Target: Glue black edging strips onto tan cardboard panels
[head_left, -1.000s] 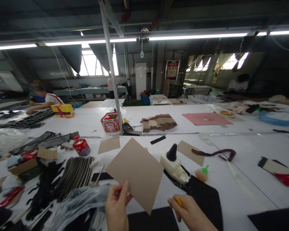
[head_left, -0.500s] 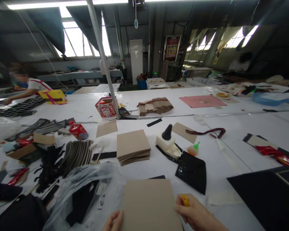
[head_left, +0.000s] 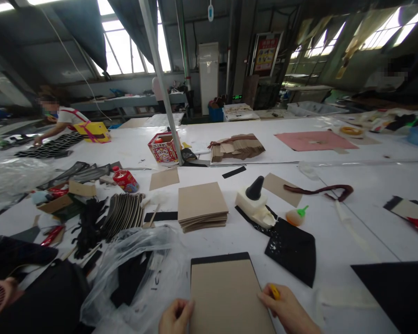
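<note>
A beige cardboard sheet (head_left: pixel 230 297) lies over a black sheet (head_left: pixel 220 257), whose dark border shows along the far edge and down the right side. At the cardboard's left edge, my left hand (head_left: pixel 176 316) is closed, thumb and fingers on the edge. My right hand (head_left: pixel 288 307) grips the right edge with its fingertips, and a small yellow object (head_left: pixel 275 292) sits at its fingers; its kind is unclear. Beyond them stands a stack of cardboard sheets (head_left: pixel 202 206). Right of the stack, a cream glue bottle (head_left: pixel 252 204) with a black cap lies by a glue-spotted black piece (head_left: pixel 292 250).
A clear plastic bag (head_left: pixel 135 278) lies left of my left hand. Further left are a fanned row of boards (head_left: pixel 123 215), black straps (head_left: pixel 88 227) and a red bottle (head_left: pixel 125 180). A metal pole (head_left: pixel 160 83) rises mid-table. A co-worker (head_left: pixel 64 116) leans over the far left.
The view has turned slightly left. More of the black sheet now shows beyond the cardboard's far and right edges. Both hands remain at the cardboard's sides.
</note>
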`<state>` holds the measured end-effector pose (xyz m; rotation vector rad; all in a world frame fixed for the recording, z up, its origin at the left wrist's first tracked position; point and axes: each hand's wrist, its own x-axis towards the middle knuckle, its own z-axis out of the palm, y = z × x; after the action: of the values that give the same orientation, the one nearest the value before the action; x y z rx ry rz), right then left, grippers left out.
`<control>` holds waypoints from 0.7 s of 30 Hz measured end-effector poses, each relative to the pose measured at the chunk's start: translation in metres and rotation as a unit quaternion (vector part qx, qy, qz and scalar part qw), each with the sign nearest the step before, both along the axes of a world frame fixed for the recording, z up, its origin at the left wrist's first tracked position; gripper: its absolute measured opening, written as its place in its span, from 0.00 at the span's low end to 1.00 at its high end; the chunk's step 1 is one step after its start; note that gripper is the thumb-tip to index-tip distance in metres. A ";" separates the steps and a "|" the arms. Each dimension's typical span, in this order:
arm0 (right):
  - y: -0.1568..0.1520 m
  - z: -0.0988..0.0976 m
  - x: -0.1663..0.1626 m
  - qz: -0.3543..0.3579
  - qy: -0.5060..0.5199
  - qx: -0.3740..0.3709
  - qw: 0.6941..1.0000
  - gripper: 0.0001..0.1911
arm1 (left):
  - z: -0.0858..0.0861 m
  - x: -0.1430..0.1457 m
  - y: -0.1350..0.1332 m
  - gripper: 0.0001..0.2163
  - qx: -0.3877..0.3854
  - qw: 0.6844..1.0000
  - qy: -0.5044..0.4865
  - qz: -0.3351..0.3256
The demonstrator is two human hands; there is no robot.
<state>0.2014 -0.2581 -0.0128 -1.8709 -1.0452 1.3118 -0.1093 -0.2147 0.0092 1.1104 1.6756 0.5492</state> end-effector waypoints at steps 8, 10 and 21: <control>0.011 -0.005 -0.001 -0.013 -0.035 -0.019 0.999 0.16 | -0.017 0.005 0.006 0.24 0.021 0.997 0.075 -0.016; 0.013 -0.004 -0.003 -0.012 -0.052 -0.023 0.998 0.17 | -0.022 0.005 0.006 0.23 0.016 0.997 0.073 -0.012; 0.017 -0.018 -0.002 -0.002 -0.102 -0.047 0.994 0.17 | -0.034 0.005 0.008 0.26 -0.010 0.999 0.043 0.021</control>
<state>0.1991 -0.2407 -0.0306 -2.1132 -1.0965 1.2051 -0.1045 -0.2067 -0.0247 1.0999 1.7789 0.5152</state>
